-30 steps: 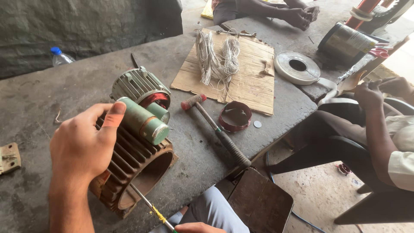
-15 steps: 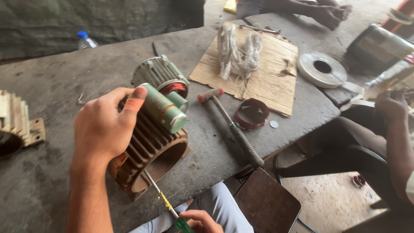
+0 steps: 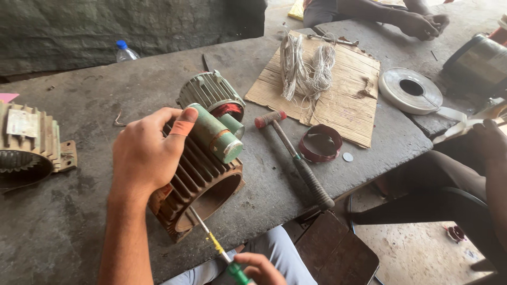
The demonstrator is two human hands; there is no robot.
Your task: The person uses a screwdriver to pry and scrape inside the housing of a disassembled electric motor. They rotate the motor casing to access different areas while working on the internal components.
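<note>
Bracing the rusty finned motor housing point(image 3: 200, 184) w/ fingers wrapped over it, left hand point(image 3: 145, 153) steadies it — right hand point(image 3: 259, 266), closed on a screwdriver point(image 3: 214, 244), probes the bore.

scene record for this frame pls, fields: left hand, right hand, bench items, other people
left hand: left hand grips the top of a rusty finned motor housing, thumb by a green cylinder on it
right hand: right hand holds a screwdriver, tip at the housing's open end
bench items: second green motor housing, hammer, cardboard sheet with wire bundles, red ring, white tape roll, another housing, plastic bottle
surface: grey concrete bench
other people: one person's hands across the bench, another's arm at right
</note>
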